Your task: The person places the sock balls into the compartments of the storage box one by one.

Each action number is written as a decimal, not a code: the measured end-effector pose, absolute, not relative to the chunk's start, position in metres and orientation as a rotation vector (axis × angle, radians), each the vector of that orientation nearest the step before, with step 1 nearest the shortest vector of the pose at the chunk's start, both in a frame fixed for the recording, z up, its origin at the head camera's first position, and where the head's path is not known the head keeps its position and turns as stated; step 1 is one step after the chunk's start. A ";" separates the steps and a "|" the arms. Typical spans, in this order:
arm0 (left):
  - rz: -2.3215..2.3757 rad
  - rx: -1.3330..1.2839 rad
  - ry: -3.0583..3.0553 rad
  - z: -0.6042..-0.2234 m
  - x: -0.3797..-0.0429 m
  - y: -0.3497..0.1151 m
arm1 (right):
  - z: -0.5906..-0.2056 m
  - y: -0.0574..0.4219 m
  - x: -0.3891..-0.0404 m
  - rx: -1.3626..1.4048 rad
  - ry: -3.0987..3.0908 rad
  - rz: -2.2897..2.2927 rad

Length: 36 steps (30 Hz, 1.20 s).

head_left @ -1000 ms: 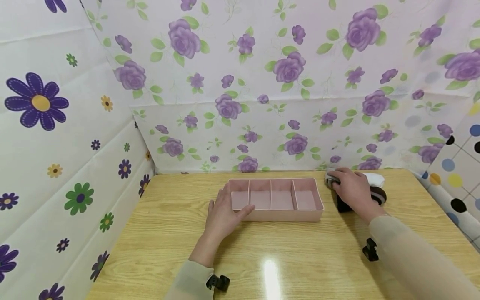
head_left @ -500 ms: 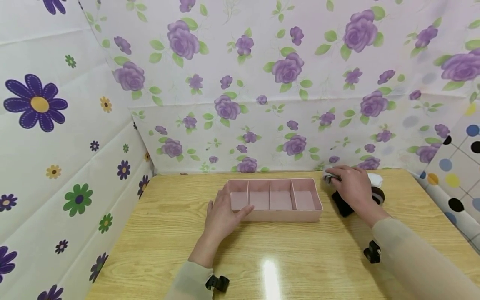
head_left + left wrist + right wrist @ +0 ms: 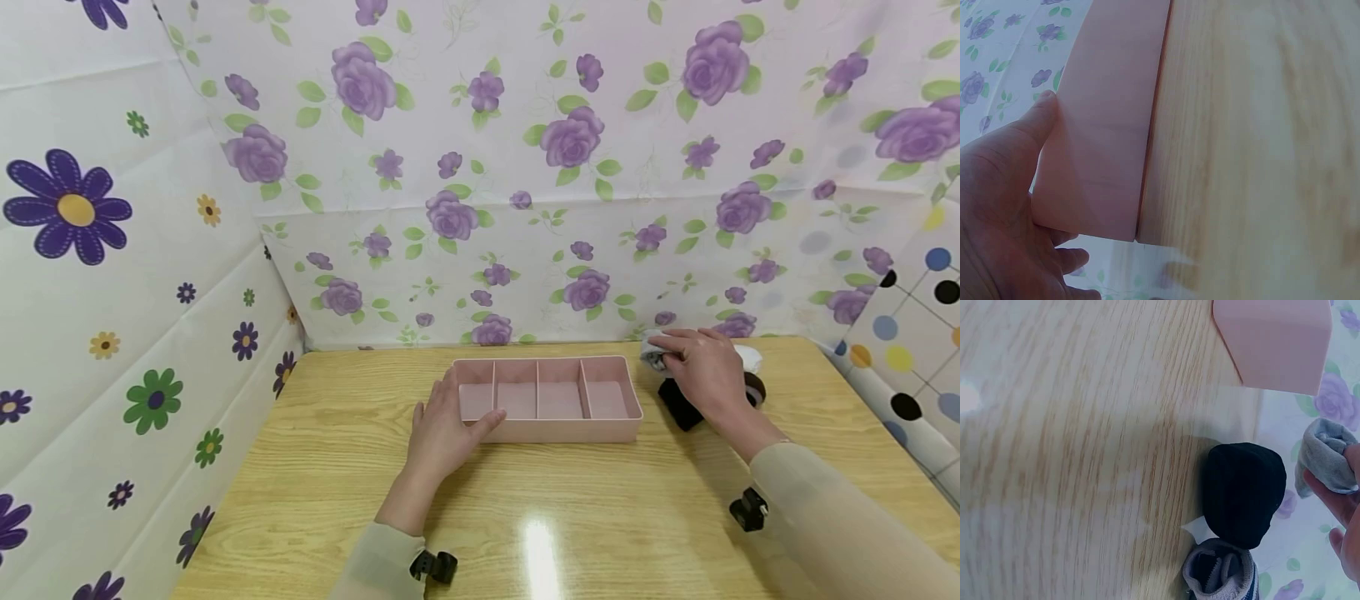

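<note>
Box [image 3: 562,431], pink, 4 compartments in a row, sits flat toward far side of worktop [image 3: 615,517], approx. mid L-R, long side facing near. Floors visible in all 4.

L hand [image 3: 442,429] grips box at its L end: thumb out along near rim, fingers round the end; L wrist view has thumb at the top edge of near wall & fingertips past the end.

R hand [image 3: 708,375] is R of box, pinching grey roll [image 3: 1325,453] btwn thumb & fingers. Grey roll is by worktop's far edge, just R of box's far R corner, apart from box; can't tell if it touches worktop.

Black roll [image 3: 1244,494] lies on worktop near R hand, R of box w/ a gap. Striped roll [image 3: 1221,575], grey rim & dark inside, is just R of black roll; the two meet in R wrist view. Small white tip [image 3: 1198,529] shows beside them, can't tell what it's part of. White roll [image 3: 750,358] is at far R, behind R hand, mostly hidden.

Both sleeves [image 3: 840,500] pale, w/ a small black device [image 3: 442,567] at each wrist. Far cloth [image 3: 525,250]: white w/ purple roses. L cloth [image 3: 210,333]: white w/ daisies. R cloth [image 3: 918,337]: coloured dots. Bright glare on worktop, near side.
</note>
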State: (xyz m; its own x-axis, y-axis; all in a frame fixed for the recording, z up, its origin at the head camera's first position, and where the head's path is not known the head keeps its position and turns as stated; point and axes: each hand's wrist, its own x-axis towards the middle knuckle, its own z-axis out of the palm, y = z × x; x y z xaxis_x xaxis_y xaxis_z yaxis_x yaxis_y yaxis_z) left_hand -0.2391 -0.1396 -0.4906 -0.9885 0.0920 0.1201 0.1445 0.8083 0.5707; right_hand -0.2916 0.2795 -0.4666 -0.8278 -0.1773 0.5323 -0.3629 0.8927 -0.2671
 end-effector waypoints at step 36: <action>-0.944 -0.190 -2.903 -0.490 -0.238 -0.140 | -0.462 0.276 -0.273 0.405 -2.604 0.640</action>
State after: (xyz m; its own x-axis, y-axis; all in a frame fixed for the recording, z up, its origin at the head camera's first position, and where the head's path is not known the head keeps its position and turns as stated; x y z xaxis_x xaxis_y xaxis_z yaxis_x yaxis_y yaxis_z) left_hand -0.2383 -0.1396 -0.4898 -0.9888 0.0920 0.1173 0.1434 0.8021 0.5797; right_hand -0.2734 0.2755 -0.4620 -0.8662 -0.1757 0.4677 -0.3724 0.8511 -0.3700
